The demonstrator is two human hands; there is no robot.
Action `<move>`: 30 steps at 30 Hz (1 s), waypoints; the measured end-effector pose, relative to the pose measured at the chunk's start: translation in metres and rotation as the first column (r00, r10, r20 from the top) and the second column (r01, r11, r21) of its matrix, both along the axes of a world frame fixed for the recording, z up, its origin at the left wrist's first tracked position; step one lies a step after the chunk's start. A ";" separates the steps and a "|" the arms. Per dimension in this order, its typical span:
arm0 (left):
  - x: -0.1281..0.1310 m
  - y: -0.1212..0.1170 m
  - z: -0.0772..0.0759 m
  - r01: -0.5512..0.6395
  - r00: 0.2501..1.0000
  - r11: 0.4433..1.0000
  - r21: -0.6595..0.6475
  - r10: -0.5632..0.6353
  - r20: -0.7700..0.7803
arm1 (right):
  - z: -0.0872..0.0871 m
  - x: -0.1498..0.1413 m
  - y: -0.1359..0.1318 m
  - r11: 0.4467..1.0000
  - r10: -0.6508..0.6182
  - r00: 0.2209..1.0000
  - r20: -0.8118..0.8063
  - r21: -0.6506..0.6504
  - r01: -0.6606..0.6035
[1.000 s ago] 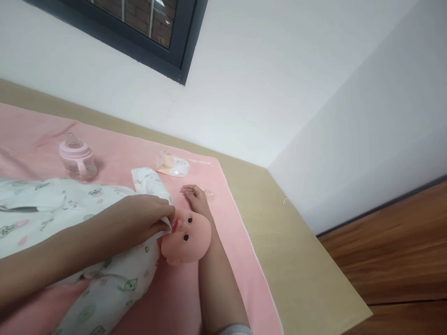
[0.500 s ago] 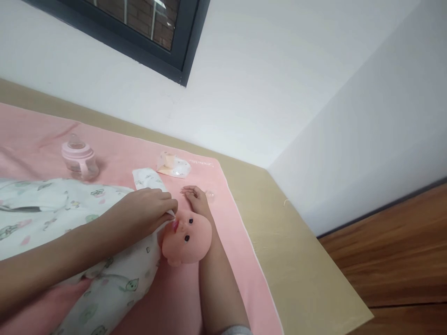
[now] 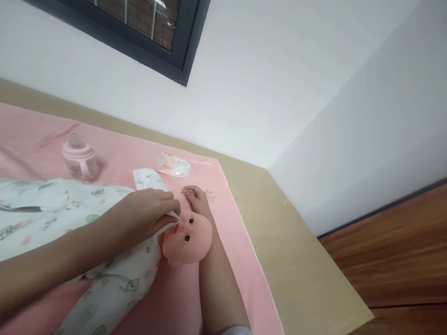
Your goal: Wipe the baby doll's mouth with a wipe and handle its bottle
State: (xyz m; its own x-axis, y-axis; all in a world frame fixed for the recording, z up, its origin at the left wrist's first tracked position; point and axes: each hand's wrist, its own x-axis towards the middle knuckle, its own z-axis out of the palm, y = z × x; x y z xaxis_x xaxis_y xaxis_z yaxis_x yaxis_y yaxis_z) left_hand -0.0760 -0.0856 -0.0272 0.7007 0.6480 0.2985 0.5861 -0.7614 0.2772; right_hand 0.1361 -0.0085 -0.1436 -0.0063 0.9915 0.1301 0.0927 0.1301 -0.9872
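Note:
A baby doll lies on a pink mat (image 3: 240,260), its bare head (image 3: 190,239) resting on my right forearm. Its body is wrapped in a white printed swaddle cloth (image 3: 104,279). My left hand (image 3: 148,211) pinches a small white wipe and holds it against the doll's mouth. My right hand (image 3: 196,197) lies beyond the doll's head, palm down on the mat with fingers loosely spread and nothing in them.
A pink baby bottle (image 3: 79,160) stands at the back left of the mat. A pack of wipes (image 3: 172,165) lies behind my hands. The tan table (image 3: 300,260) ends at the right, above a wooden floor (image 3: 401,260). White walls close the corner.
My left hand has shifted slightly right, bringing the white wipe from the doll's chin up onto its mouth. The right arm and doll's head have stayed put.

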 end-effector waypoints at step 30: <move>-0.020 0.020 0.028 -0.155 0.987 0.976 -0.150 0.160 0.023 | 0.096 0.010 -0.041 0.962 0.271 0.962 0.022 0.035 -0.271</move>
